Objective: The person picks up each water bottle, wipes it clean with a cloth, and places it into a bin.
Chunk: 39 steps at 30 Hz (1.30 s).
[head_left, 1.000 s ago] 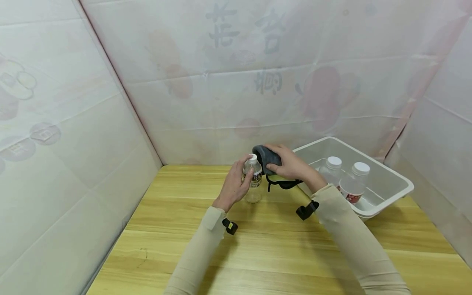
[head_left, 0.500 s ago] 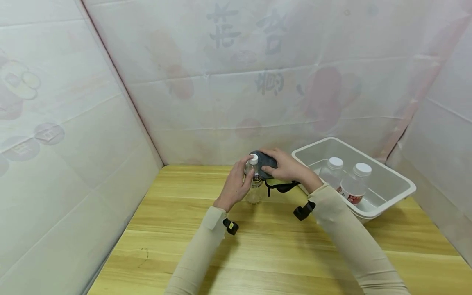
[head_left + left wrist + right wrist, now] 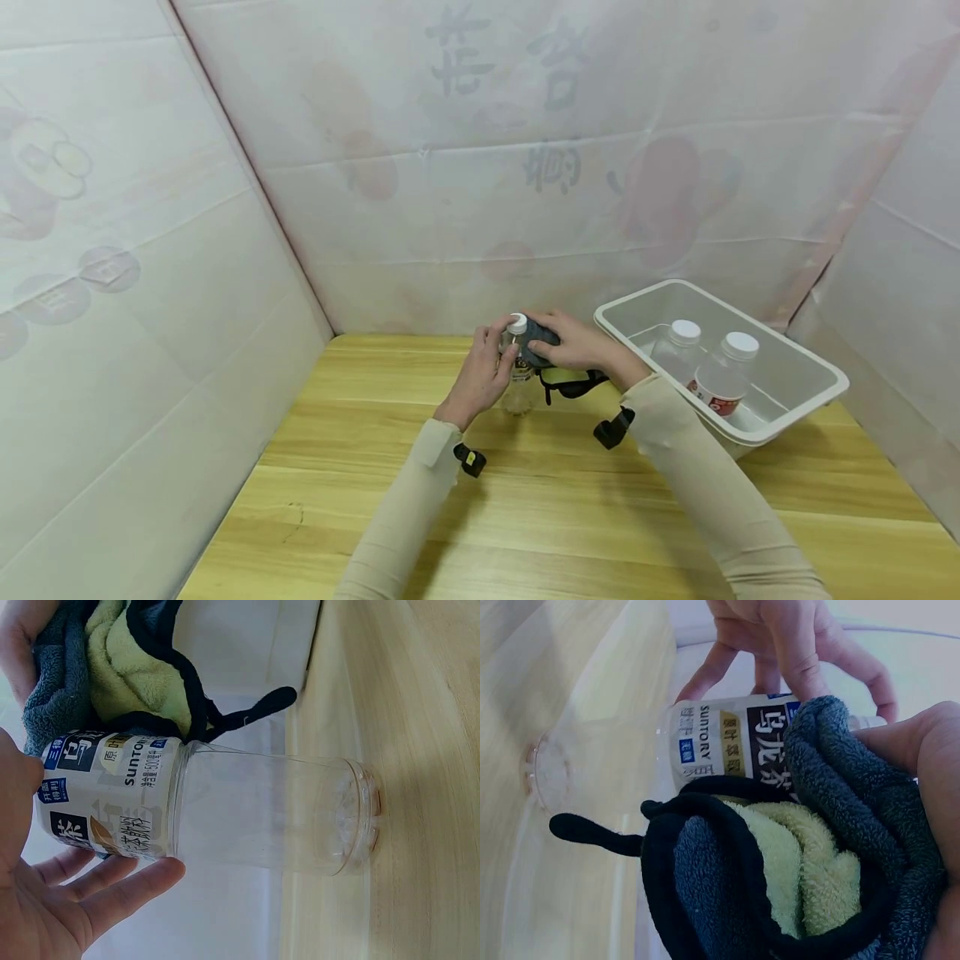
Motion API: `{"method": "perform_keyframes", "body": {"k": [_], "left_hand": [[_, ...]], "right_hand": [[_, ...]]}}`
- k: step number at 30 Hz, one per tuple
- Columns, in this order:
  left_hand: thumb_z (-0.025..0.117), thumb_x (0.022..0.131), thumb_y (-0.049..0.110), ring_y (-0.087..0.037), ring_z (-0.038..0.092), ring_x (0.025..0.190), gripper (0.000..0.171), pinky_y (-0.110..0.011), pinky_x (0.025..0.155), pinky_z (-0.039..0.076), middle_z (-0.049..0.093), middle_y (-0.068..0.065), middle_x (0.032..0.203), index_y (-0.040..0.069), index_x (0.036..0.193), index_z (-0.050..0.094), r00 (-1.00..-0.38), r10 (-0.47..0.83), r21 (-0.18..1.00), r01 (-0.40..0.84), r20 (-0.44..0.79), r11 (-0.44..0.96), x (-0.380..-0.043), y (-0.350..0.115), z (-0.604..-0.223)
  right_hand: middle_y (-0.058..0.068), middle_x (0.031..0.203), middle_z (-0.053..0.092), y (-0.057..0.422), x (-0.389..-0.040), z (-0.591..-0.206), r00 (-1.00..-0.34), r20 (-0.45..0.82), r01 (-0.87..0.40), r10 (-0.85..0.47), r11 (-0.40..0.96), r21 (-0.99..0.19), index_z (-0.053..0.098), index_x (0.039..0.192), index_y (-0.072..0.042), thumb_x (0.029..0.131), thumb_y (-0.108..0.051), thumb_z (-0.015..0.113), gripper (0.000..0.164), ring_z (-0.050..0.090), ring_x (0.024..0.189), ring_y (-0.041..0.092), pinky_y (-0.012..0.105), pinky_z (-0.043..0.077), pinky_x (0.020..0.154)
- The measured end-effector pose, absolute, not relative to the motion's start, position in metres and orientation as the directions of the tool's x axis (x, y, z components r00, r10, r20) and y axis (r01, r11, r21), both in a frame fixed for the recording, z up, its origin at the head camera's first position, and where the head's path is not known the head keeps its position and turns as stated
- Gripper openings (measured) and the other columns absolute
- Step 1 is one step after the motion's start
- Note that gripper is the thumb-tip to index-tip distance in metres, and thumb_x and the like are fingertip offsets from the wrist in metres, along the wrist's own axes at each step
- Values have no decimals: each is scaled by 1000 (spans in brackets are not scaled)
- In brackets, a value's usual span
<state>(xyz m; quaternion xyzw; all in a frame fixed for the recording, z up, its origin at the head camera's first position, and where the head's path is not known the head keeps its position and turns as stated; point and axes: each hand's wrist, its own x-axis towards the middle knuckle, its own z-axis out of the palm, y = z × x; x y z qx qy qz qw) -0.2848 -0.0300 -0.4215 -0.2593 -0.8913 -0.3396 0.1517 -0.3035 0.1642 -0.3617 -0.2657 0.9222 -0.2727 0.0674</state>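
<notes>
A clear plastic bottle with a white cap stands upright on the wooden table, and in the left wrist view its bottle label reads "Suntory". My left hand grips its upper part, one finger up by the cap and the thumb along the near side. Bunched in my right hand is a terry cloth, dark grey-blue and yellow-green with black edging. The cloth lies against the bottle's right side at shoulder and label, as the right wrist view also shows. A black loop dangles from its edging.
To the right stands a white plastic tub holding two capped clear bottles, one bottle with a red label. Printed white sheeting walls the table at the back and both sides.
My right hand has brought the cloth left and slightly down, from just beside the bottle's neck to up against its side. The left hand keeps its grip and the bottle stays in place.
</notes>
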Motion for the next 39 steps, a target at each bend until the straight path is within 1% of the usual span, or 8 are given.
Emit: {"method": "perform_keyframes", "body": {"k": [3, 5, 10, 13, 19, 26, 35, 39], "left_hand": [[31, 98, 34, -12, 38, 72, 45, -22, 59, 37, 39, -6, 98, 37, 139, 15, -814, 356, 504, 568, 458, 650, -285, -31, -422], [31, 98, 34, -12, 38, 73, 45, -23, 59, 36, 39, -6, 98, 36, 139, 15, -812, 353, 492, 569, 465, 659, -285, -31, -422], [32, 98, 33, -11, 37, 73, 45, -22, 59, 36, 40, -5, 98, 36, 139, 15, -808, 351, 484, 571, 472, 663, -285, -31, -423], [32, 98, 33, -11, 37, 73, 45, -22, 59, 36, 40, -5, 97, 36, 139, 15, -806, 353, 483, 574, 475, 661, -286, -31, -424], [31, 98, 35, -11, 37, 71, 45, -22, 58, 36, 38, -4, 94, 38, 139, 14, -813, 354, 496, 568, 463, 657, -286, -31, -424], [30, 97, 35, -12, 36, 72, 45, -23, 59, 36, 38, -4, 94, 39, 139, 13, -814, 354, 500, 567, 460, 655, -287, -32, -425], [29, 97, 36, -12, 36, 71, 45, -22, 58, 35, 37, -4, 92, 38, 139, 14, -806, 358, 494, 578, 472, 650, -288, -32, -425], [29, 97, 36, -11, 37, 71, 45, -21, 58, 36, 37, -4, 93, 38, 139, 14, -804, 358, 493, 580, 474, 649, -289, -32, -425]], "right_hand": [[15, 125, 40, 165, -306, -364, -839, 9, -460, -544, 700, -546, 22, 144, -26, 93, -40, 43, 57, 51, 96, 25, 39, 44, 80], [15, 126, 40, 166, -307, -366, -830, 2, -469, -557, 697, -543, 21, 144, -25, 93, -42, 42, 58, 50, 97, 26, 40, 43, 81], [18, 137, 31, 167, -308, -366, -813, -19, -477, -582, 684, -552, 17, 145, -24, 93, -41, 41, 60, 44, 117, 34, 51, 39, 93], [18, 140, 29, 169, -308, -367, -806, -30, -479, -591, 681, -554, 16, 145, -25, 93, -40, 42, 60, 40, 123, 36, 53, 36, 97], [17, 141, 27, 172, -310, -370, -792, -31, -499, -610, 675, -543, 13, 145, -28, 93, -39, 42, 60, 40, 123, 36, 53, 36, 97], [17, 142, 23, 174, -311, -375, -781, -40, -500, -623, 663, -558, 10, 145, -29, 94, -38, 43, 62, 36, 126, 37, 54, 34, 98], [16, 145, 19, 175, -311, -378, -793, -45, -470, -608, 655, -591, 8, 145, -33, 94, -37, 43, 62, 29, 131, 38, 56, 30, 101], [16, 145, 20, 176, -311, -381, -802, -42, -453, -595, 653, -607, 9, 144, -34, 93, -36, 44, 61, 29, 131, 38, 56, 30, 101]]}}
